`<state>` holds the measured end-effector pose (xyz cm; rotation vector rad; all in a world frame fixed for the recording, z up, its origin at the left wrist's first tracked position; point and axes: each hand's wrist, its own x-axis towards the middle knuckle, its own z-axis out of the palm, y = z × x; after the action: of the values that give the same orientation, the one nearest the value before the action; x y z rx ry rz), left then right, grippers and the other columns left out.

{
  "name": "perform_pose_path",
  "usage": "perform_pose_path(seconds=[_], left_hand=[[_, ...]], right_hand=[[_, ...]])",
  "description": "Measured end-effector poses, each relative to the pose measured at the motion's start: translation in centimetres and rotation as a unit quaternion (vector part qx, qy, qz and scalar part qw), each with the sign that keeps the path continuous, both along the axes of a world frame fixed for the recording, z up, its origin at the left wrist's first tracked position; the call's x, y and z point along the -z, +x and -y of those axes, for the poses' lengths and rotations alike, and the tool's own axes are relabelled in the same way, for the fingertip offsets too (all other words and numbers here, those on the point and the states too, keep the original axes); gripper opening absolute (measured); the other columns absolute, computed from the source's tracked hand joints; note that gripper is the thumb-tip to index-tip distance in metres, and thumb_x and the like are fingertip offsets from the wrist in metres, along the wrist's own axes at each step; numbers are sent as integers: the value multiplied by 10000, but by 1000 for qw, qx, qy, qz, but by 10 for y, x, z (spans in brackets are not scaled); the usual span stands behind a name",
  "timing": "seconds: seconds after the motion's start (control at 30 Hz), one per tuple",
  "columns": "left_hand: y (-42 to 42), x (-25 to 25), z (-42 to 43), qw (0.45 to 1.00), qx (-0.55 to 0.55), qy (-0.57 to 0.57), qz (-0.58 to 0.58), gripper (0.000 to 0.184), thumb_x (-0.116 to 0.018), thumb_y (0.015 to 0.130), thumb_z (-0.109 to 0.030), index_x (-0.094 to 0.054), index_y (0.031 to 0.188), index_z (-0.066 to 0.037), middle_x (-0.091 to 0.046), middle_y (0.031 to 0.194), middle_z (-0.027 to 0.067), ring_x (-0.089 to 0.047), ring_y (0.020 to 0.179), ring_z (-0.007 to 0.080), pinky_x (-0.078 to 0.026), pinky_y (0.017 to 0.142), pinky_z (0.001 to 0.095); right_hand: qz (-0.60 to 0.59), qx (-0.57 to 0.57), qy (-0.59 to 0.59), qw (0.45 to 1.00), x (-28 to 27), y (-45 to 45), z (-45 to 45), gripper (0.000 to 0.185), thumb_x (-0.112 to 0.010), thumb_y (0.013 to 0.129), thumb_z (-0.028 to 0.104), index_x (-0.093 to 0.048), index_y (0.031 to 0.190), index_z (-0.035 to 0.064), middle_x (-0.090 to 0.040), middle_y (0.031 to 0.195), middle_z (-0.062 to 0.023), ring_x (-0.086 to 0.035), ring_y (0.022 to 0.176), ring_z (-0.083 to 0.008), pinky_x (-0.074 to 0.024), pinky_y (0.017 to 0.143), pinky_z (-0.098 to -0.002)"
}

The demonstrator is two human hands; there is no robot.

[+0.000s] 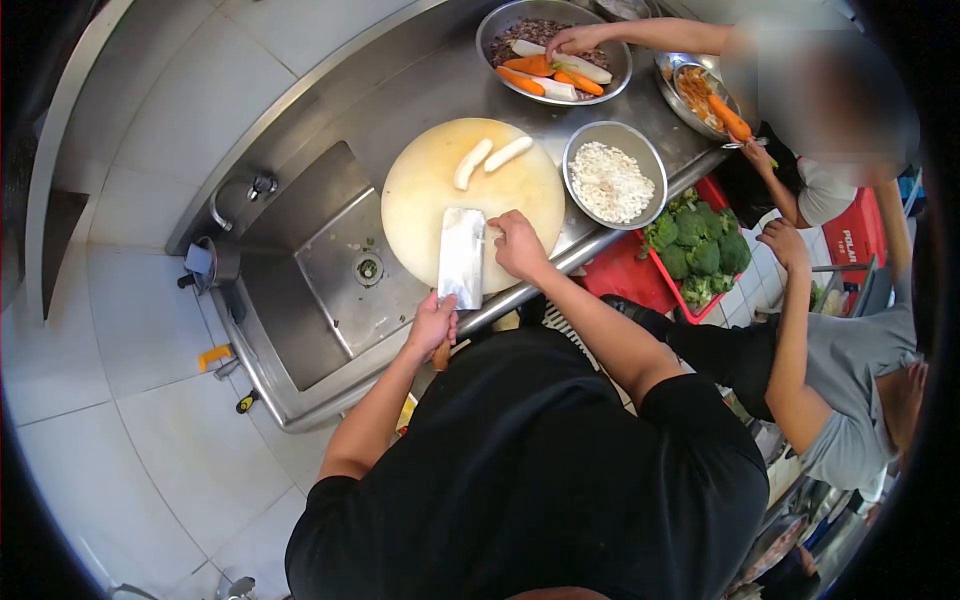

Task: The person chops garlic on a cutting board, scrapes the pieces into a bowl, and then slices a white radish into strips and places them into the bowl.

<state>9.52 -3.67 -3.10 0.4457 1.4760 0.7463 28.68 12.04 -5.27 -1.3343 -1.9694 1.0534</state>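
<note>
My left hand (433, 322) is closed around the wooden handle of a cleaver (461, 255). Its broad steel blade lies over the near part of a round, pale yellow cutting board (415, 180). Just right of the blade, my right hand (520, 248) rests on the board with curled fingers, the fingertips close to the blade's edge. Whatever they may pinch is too small to make out. Two long, peeled white pieces (490, 162) lie farther back on the board. To the right stands a metal bowl (650, 155) of chopped white bits (610, 183).
A sink (310, 270) with a tap (235, 195) lies left of the board. Behind, a co-worker's hand (575, 40) reaches into a bowl of carrots and white roots (555, 70). A red crate of broccoli (700, 245) sits below the counter's right edge. Another person (850, 350) is at right.
</note>
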Motion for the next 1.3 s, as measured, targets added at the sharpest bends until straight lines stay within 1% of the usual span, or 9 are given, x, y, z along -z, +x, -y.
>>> perform_pose_path(seconds=[0.1, 0.3, 0.57, 0.67, 0.73, 0.8, 0.9, 1.0, 1.3], left_hand=[[19, 7, -9, 999, 46, 25, 9, 180, -526, 1085, -260, -539, 1086, -80, -500, 644, 10, -459, 421, 114, -430, 380, 298], [39, -19, -42, 992, 119, 42, 23, 153, -518, 1094, -233, -544, 1129, -87, -490, 649, 8, -470, 450, 119, -428, 398, 291], [107, -68, -134, 965, 218, 141, -42, 145, -518, 1087, -223, -540, 1059, -83, -503, 655, 3, -479, 454, 119, -427, 409, 292], [119, -92, -153, 962, 196, 177, -70, 155, -523, 1082, -223, -553, 1061, -72, -499, 659, -1, -482, 452, 121, -428, 411, 301], [112, -107, -157, 968, 149, 195, -55, 154, -522, 1081, -218, -559, 1070, -69, -497, 659, -1, -483, 450, 121, -428, 411, 302], [93, -106, -153, 967, 144, 196, -79, 146, -529, 1077, -217, -561, 1090, -75, -494, 658, -2, -478, 447, 116, -431, 411, 302], [62, -95, -137, 974, 119, 167, -95, 134, -540, 1068, -205, -558, 1078, -72, -493, 648, 2, -474, 446, 114, -429, 407, 302], [35, -75, -111, 982, 78, 135, -104, 128, -546, 1059, -182, -554, 1058, -55, -490, 629, 8, -470, 445, 114, -419, 396, 301], [-16, -39, -20, 993, -47, 55, -93, 107, -547, 1049, -158, -553, 1124, -82, -524, 669, 12, -489, 448, 118, -435, 392, 296]], right_hand=[[-53, 66, -46, 995, -3, 0, 11, 261, -617, 840, -67, -731, 1069, -17, -651, 1084, -214, -646, 1031, -380, -519, 939, -419], [-83, 151, 9, 985, -7, 27, 4, 185, -627, 871, -41, -735, 1016, 1, -655, 1040, -189, -658, 986, -358, -533, 889, -417], [-112, 266, 154, 945, -55, 106, -56, 130, -635, 865, -8, -727, 954, 17, -659, 1022, -174, -648, 971, -369, -528, 893, -429], [60, 280, 187, 940, -37, 155, -89, 182, -622, 814, -13, -756, 923, 42, -694, 1031, -190, -658, 997, -379, -527, 916, -444], [113, 287, 72, 949, -49, 180, -101, 269, -621, 742, -7, -783, 944, 68, -718, 1073, -212, -674, 1053, -371, -528, 955, -422], [149, 271, 23, 951, -36, 206, -128, 237, -660, 759, 33, -777, 964, 49, -730, 1114, -194, -687, 1046, -368, -530, 967, -431], [395, 152, -44, 905, -15, 222, -157, 270, -655, 789, 50, -767, 1035, 39, -737, 1125, -208, -676, 1107, -385, -546, 946, -472], [486, 16, -32, 873, -38, 216, -159, 336, -687, 792, 101, -720, 1119, 33, -739, 1147, -194, -638, 1186, -387, -540, 969, -476], [477, -68, -83, 873, -30, 215, -177, 553, -729, 812, 208, -598, 1303, -11, -695, 1250, -231, -617, 1247, -380, -515, 1027, -447]])
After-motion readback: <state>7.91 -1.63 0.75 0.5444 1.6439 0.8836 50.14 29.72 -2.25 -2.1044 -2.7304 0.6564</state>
